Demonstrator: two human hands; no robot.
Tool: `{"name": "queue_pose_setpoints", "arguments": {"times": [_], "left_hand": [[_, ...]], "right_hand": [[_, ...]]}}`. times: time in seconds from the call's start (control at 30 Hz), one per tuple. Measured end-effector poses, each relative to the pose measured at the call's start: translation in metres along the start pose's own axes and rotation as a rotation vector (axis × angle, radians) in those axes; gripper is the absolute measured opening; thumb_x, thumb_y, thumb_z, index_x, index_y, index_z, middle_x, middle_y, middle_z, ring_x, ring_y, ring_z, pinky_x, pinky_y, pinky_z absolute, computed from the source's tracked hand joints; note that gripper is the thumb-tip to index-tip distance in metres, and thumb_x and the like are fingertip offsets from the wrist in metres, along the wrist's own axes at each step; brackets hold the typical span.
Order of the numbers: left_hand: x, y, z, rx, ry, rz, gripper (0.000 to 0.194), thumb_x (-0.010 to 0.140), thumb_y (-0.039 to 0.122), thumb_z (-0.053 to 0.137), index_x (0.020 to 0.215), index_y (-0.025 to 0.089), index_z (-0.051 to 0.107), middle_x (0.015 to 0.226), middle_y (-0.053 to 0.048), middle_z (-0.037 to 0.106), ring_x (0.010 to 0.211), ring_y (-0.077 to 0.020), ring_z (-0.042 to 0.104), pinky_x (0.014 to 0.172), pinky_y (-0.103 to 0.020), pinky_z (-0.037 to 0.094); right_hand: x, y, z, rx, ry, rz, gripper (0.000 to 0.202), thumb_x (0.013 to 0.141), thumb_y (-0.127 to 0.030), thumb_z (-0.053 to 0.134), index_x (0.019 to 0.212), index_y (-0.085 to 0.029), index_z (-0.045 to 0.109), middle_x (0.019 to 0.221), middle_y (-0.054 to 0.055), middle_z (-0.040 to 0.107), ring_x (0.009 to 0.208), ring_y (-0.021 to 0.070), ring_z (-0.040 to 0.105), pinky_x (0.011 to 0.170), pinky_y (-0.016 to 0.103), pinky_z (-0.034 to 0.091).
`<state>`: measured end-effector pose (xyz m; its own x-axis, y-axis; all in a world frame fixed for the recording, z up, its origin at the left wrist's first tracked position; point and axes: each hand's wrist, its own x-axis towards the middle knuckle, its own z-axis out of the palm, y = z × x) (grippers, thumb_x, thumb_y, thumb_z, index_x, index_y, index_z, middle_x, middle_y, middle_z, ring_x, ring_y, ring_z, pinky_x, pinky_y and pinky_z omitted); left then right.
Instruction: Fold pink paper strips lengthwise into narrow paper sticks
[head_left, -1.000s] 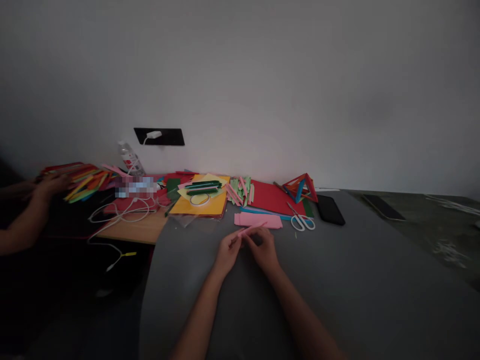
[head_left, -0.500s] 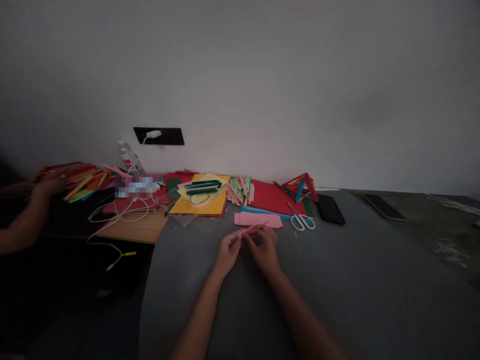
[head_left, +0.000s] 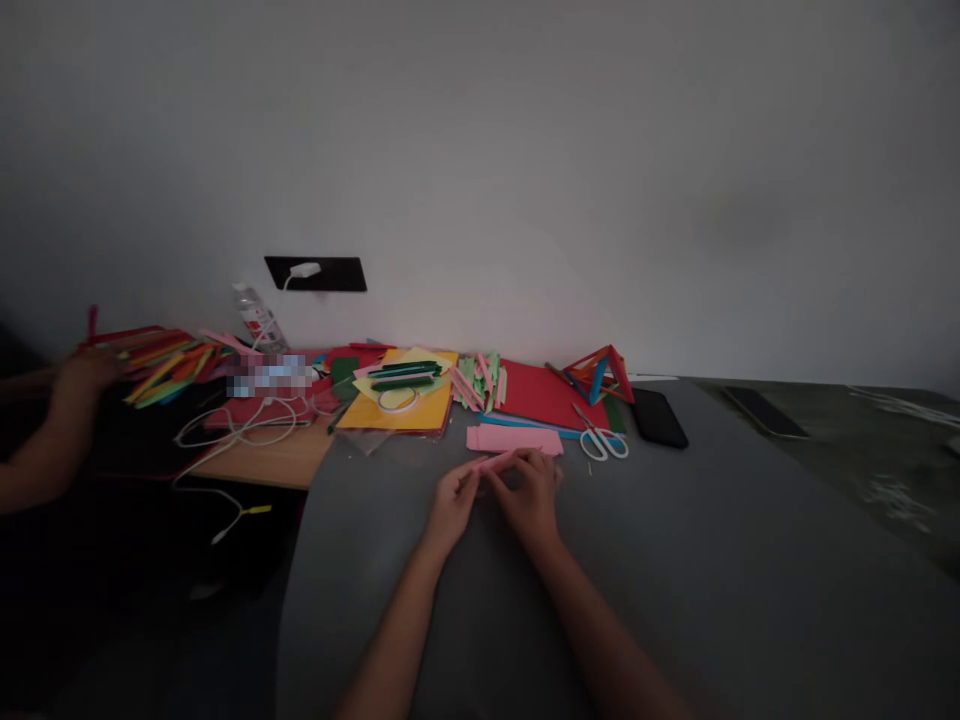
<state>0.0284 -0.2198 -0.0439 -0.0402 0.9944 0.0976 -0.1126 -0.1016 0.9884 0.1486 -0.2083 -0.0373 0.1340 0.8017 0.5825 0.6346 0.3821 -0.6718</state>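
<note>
Between my two hands is a narrow pink paper strip (head_left: 498, 462), raised slightly over the grey table. My left hand (head_left: 452, 503) pinches its left end. At the other end, the fingers of my right hand (head_left: 531, 497) are closed on the strip and hide part of it. Just beyond my fingers lies a flat piece of pink paper (head_left: 514, 439). White-handled scissors (head_left: 598, 443) rest to the right of it, blades pointing away from me.
Coloured sheets, a tape roll (head_left: 397, 401) and green-and-pink strips (head_left: 480, 380) line the wall. A red-and-blue paper frame (head_left: 600, 376) and a black phone (head_left: 659, 418) are at right. At far left, another person's hand (head_left: 88, 372) is near coloured strips. White cables (head_left: 240, 430) hang over the table edge.
My hands keep hold of the pink strip, which now lies a little flatter between them. At far left, the other person's hand has shifted slightly left, and a red strip stands up there.
</note>
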Motion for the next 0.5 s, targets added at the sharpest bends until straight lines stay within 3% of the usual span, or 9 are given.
{"name": "queue_pose_setpoints", "arguments": {"times": [0.1,0.23,0.3,0.5], "left_hand": [[0.002,0.001,0.000,-0.063,0.020,0.006,0.037,0.072,0.037,0.053,0.101,0.014,0.059,0.107,-0.009,0.060,0.095,-0.0225,0.056,0.082,-0.036,0.045],[0.003,0.002,0.001,-0.080,0.043,0.023,0.040,0.073,0.036,0.052,0.106,0.015,0.056,0.112,-0.009,0.057,0.100,-0.0221,0.054,0.087,-0.035,0.041],[0.002,0.004,0.001,-0.038,0.039,0.057,0.038,0.074,0.035,0.051,0.106,0.015,0.056,0.112,-0.009,0.057,0.103,-0.0218,0.052,0.089,-0.034,0.039],[-0.002,0.009,0.005,0.080,-0.007,0.171,0.034,0.078,0.034,0.046,0.104,0.016,0.058,0.112,-0.008,0.057,0.106,-0.0200,0.049,0.094,-0.033,0.033]], "right_hand": [[0.000,-0.001,0.000,0.029,-0.011,0.036,0.031,0.067,-0.047,0.056,0.053,-0.019,0.055,0.060,0.002,0.054,0.068,0.0179,0.048,0.069,0.032,0.032],[0.000,-0.001,0.005,0.344,-0.230,0.219,0.034,0.067,-0.048,0.054,0.054,-0.016,0.056,0.051,0.000,0.052,0.048,0.0118,0.043,0.048,0.023,0.032],[0.001,0.001,0.008,0.502,-0.315,0.287,0.033,0.065,-0.047,0.056,0.058,-0.015,0.058,0.053,0.000,0.055,0.047,0.0111,0.045,0.045,0.022,0.032],[0.002,0.009,0.013,0.683,-0.342,0.392,0.028,0.062,-0.042,0.060,0.065,-0.014,0.062,0.059,0.003,0.062,0.053,0.0139,0.052,0.048,0.023,0.039]]}}
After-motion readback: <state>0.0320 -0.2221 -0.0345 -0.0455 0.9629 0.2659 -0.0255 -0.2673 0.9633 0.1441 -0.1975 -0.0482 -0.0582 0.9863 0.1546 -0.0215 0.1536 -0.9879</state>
